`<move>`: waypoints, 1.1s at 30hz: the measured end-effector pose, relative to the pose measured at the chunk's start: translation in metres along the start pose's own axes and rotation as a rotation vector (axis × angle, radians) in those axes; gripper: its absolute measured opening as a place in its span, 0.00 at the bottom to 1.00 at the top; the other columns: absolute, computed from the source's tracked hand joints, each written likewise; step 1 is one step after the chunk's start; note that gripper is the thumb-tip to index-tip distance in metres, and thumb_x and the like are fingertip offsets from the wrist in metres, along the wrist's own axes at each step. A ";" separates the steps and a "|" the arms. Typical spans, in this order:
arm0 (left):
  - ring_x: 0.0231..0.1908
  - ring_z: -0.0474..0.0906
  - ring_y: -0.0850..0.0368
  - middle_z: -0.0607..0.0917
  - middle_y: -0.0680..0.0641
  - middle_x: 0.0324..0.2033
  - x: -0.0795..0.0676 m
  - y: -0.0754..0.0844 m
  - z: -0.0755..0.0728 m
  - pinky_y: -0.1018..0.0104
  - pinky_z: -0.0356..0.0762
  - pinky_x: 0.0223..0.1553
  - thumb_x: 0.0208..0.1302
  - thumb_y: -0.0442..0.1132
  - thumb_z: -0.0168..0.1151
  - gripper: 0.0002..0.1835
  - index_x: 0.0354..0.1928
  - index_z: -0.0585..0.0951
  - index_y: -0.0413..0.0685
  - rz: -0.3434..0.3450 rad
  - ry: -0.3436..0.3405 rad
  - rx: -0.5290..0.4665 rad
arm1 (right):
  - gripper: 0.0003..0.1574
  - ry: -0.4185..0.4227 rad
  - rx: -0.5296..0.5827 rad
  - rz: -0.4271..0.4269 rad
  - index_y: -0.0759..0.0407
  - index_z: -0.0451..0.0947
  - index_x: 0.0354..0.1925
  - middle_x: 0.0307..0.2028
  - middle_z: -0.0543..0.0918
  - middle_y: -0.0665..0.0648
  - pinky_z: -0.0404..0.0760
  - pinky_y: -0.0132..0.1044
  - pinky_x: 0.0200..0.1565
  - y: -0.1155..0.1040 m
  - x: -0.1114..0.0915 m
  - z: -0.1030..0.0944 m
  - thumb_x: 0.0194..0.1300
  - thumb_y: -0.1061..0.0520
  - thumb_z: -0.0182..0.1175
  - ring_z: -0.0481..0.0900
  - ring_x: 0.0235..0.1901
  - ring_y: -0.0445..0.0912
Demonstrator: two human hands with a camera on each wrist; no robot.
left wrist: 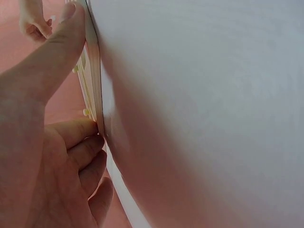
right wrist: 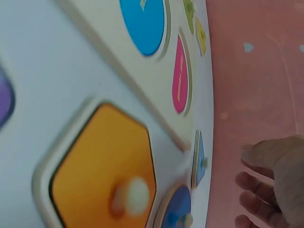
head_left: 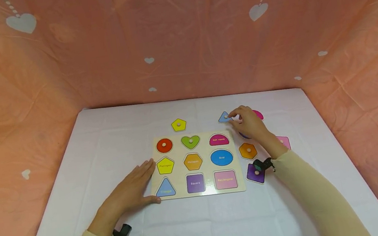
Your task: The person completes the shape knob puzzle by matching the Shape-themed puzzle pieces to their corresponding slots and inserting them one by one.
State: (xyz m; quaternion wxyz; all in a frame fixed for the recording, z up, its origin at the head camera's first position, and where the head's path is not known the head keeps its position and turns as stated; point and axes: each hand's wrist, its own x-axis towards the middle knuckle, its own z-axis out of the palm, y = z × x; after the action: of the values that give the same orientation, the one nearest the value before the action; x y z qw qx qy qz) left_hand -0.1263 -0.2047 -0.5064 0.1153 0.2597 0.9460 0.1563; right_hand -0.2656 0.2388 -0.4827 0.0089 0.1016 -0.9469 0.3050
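Observation:
A wooden shape puzzle board (head_left: 180, 177) lies on the table with a red circle (head_left: 164, 145) and a green heart (head_left: 190, 141) in its recesses, each with a knob. Against the board's left edge rests my left hand (head_left: 130, 191), thumb at the near corner; the left wrist view has its fingers (left wrist: 78, 130) touching the edge. My right hand (head_left: 247, 123) is by the blue triangle piece (head_left: 224, 117) beyond the board. In the right wrist view, a gap separates its bent fingers (right wrist: 259, 204) from the triangle (right wrist: 200, 159), and they hold nothing.
A yellow pentagon piece (head_left: 179, 125) lies behind the board. On its right are an orange hexagon (head_left: 246, 152), a purple square (head_left: 254, 175), a pink piece (head_left: 284, 142), a magenta piece (head_left: 258, 114) and a blue oval (right wrist: 176, 209), partly hidden by the right arm. Orange cloth (head_left: 179, 33) surrounds the table.

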 end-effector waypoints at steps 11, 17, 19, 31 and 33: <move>0.83 0.54 0.40 0.58 0.38 0.84 -0.001 0.002 0.000 0.43 0.52 0.83 0.55 0.61 0.82 0.65 0.84 0.57 0.36 -0.015 -0.001 0.008 | 0.18 0.037 -0.012 0.080 0.64 0.84 0.59 0.58 0.80 0.68 0.83 0.60 0.65 0.028 -0.002 -0.016 0.76 0.56 0.66 0.75 0.59 0.63; 0.83 0.54 0.40 0.58 0.38 0.84 -0.001 0.003 0.000 0.43 0.52 0.83 0.55 0.61 0.82 0.65 0.84 0.57 0.36 -0.022 -0.001 0.008 | 0.18 0.070 -0.027 0.084 0.66 0.84 0.58 0.57 0.80 0.71 0.78 0.63 0.69 0.044 -0.003 -0.020 0.76 0.58 0.66 0.74 0.62 0.67; 0.83 0.54 0.40 0.57 0.39 0.84 -0.001 0.003 0.000 0.44 0.52 0.83 0.55 0.61 0.82 0.65 0.84 0.57 0.36 -0.024 -0.004 0.011 | 0.18 0.084 -0.036 0.091 0.67 0.83 0.58 0.56 0.80 0.71 0.78 0.64 0.69 0.048 -0.004 -0.021 0.76 0.58 0.66 0.74 0.62 0.67; 0.83 0.54 0.41 0.57 0.39 0.84 -0.002 0.003 0.000 0.44 0.53 0.83 0.54 0.62 0.82 0.66 0.84 0.57 0.37 -0.029 -0.003 0.009 | 0.19 0.094 -0.058 0.157 0.65 0.82 0.60 0.57 0.78 0.70 0.82 0.61 0.60 0.056 -0.007 -0.032 0.79 0.55 0.62 0.72 0.57 0.64; 0.83 0.54 0.41 0.57 0.39 0.84 -0.002 0.003 0.000 0.44 0.54 0.83 0.54 0.62 0.83 0.66 0.84 0.57 0.37 -0.031 -0.001 0.011 | 0.19 0.092 -0.062 0.160 0.65 0.82 0.60 0.56 0.78 0.70 0.83 0.60 0.58 0.057 -0.007 -0.033 0.79 0.55 0.62 0.73 0.56 0.63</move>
State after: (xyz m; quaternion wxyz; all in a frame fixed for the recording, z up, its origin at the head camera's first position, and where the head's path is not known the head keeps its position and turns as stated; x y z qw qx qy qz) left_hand -0.1232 -0.2028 -0.5049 0.1166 0.2457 0.9507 0.1491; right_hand -0.2717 0.3044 -0.4896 0.0312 0.0113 -0.9596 0.2794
